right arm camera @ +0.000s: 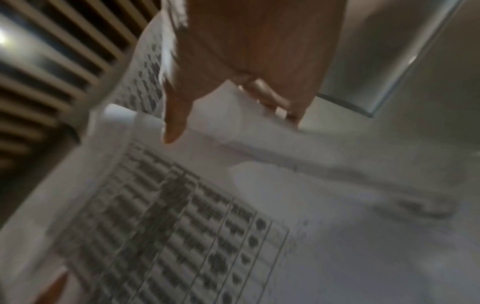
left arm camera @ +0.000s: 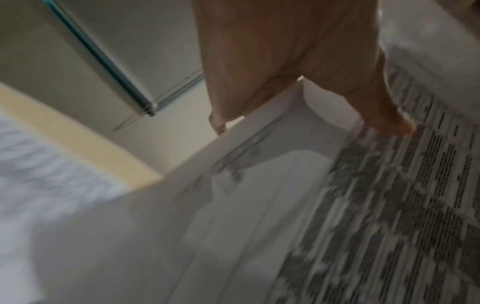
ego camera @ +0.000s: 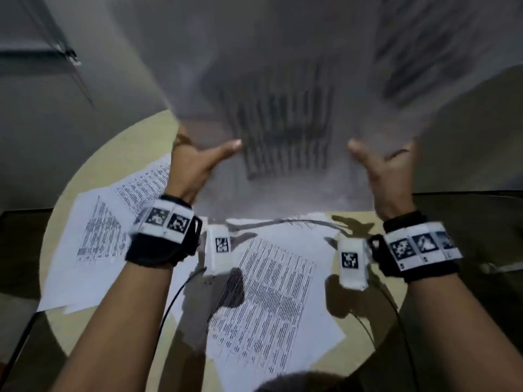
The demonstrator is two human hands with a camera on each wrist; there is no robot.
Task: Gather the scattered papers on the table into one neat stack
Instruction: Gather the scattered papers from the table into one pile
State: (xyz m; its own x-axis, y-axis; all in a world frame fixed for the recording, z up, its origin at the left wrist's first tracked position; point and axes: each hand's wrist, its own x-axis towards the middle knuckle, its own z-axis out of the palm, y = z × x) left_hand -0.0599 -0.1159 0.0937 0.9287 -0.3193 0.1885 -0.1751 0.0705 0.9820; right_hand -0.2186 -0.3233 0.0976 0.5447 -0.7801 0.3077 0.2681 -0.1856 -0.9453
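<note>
Nearest: printed sheet [ego camera: 271, 295] flat on the round table [ego camera: 56, 321], between the forearms. Next: more loose sheets [ego camera: 93, 241] overlapping at the table's left side.

Beyond, raised: bundle of papers [ego camera: 283, 123], blurred, lifted clear above the table. Left hand [ego camera: 195, 162] pinches its left edge, thumb on the near face; right hand [ego camera: 387, 171] grips its right edge likewise.

Step, as judged: squaring the collected bundle. Next move calls for setting it down and adding the sheets left flat.

Far: wall. The raised bundle hides the table's far side.
</note>
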